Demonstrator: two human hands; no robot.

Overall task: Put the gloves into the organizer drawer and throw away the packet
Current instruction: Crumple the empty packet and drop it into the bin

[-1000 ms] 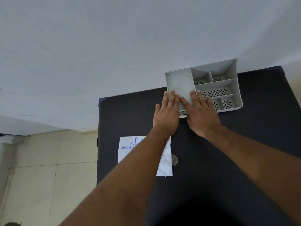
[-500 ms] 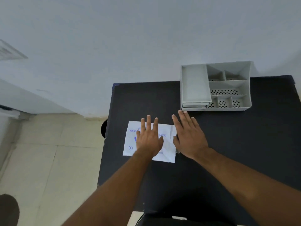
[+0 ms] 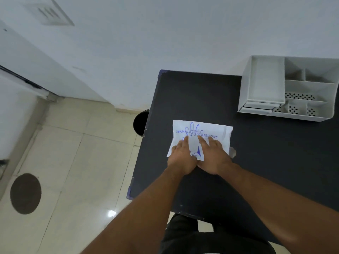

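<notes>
Dark table (image 3: 275, 162) holds my left hand (image 3: 181, 158) and right hand (image 3: 213, 158), fingers flat on the white packet (image 3: 211, 129), which looks thin, soft and slippery, so I'd pinch its near edge, well apart from the organizer (image 3: 264, 83).

Dark counter (image 3: 266, 162) against a white wall (image 3: 165, 33).
Cream tiled floor (image 3: 73, 171) lies left, bearing a round brown patch (image 3: 25, 193).
</notes>
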